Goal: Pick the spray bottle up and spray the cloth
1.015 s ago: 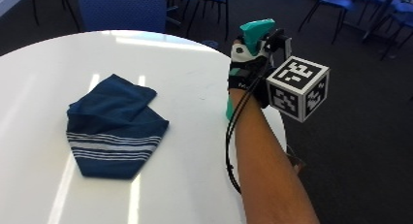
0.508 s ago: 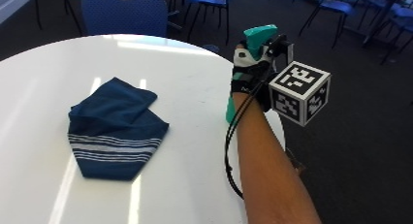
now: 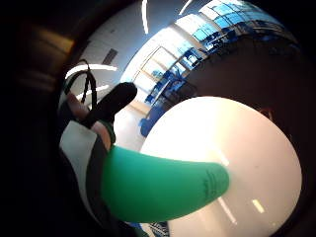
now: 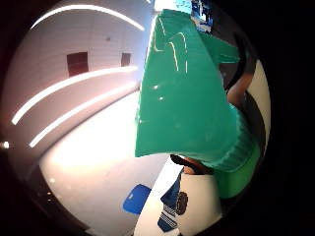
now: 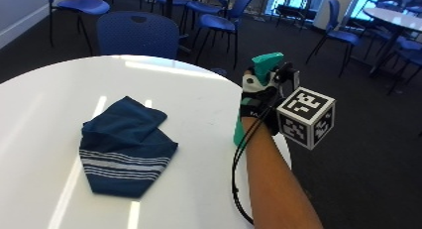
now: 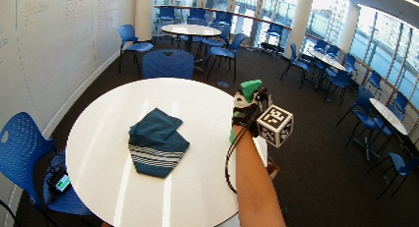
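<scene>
In the outside view my gloved right hand [image 5: 260, 102] grips the neck of an upright green spray bottle [image 5: 238, 132] at the right edge of the round white table [image 5: 53, 90]. Its teal spray head [image 5: 267, 65] sticks up above my fingers. A dark blue cloth [image 5: 125, 144] with white stripes lies crumpled on the table, well left of the bottle. The wide outside view shows the same hand [image 6: 245, 111], bottle [image 6: 250, 87] and cloth [image 6: 156, 143]. The bottle's body [image 3: 163, 187] and head [image 4: 182, 98] fill the palm views. Whether its base touches the table I cannot tell.
Blue chairs [image 5: 138, 35] stand on the dark floor beyond the table's far edge, and more tables with chairs [image 6: 190, 30] fill the room behind. Another blue chair [image 6: 26, 153] is at the table's left side.
The whole outside picture has shifted downward, so the camera moved. My hand still holds the bottle by the table's right edge; the cloth lies as before.
</scene>
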Demonstrator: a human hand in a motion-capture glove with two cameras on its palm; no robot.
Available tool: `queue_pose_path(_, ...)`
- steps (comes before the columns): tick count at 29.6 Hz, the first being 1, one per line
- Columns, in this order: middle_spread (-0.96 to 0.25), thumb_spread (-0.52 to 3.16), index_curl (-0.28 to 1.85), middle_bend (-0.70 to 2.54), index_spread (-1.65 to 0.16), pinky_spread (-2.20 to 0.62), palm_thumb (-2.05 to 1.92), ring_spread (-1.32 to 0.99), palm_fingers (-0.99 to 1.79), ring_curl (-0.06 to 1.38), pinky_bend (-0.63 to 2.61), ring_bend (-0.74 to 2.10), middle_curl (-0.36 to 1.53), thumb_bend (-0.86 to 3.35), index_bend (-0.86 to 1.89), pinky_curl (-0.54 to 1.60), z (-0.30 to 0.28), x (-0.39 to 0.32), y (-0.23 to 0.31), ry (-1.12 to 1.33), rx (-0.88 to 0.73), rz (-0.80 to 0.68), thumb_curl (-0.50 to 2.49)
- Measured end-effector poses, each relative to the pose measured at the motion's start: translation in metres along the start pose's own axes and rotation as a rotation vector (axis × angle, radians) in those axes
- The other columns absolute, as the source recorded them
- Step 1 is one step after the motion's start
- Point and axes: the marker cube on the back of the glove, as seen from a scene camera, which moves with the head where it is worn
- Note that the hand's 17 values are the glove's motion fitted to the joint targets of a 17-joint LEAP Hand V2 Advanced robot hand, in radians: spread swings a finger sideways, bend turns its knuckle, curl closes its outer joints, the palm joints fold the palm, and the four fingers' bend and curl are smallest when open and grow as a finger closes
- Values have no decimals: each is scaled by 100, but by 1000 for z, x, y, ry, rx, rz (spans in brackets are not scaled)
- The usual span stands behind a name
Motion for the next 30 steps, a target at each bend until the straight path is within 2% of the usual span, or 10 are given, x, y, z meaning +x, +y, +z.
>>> queue_pose_path(6,-16,41,49,39,-32,-16,95,-15,129,46,41,55,51,-3,19,40,-7,18,5,55,-22,-84,71)
queue_pose_path(16,-14,39,50,39,-31,-17,94,-15,131,46,41,56,51,-4,21,40,-2,-42,7,311,-51,-619,72)
queue_pose_path(30,-14,38,51,40,-31,-18,93,-15,131,46,41,56,51,-4,21,39,16,-97,21,550,-29,-1162,74)
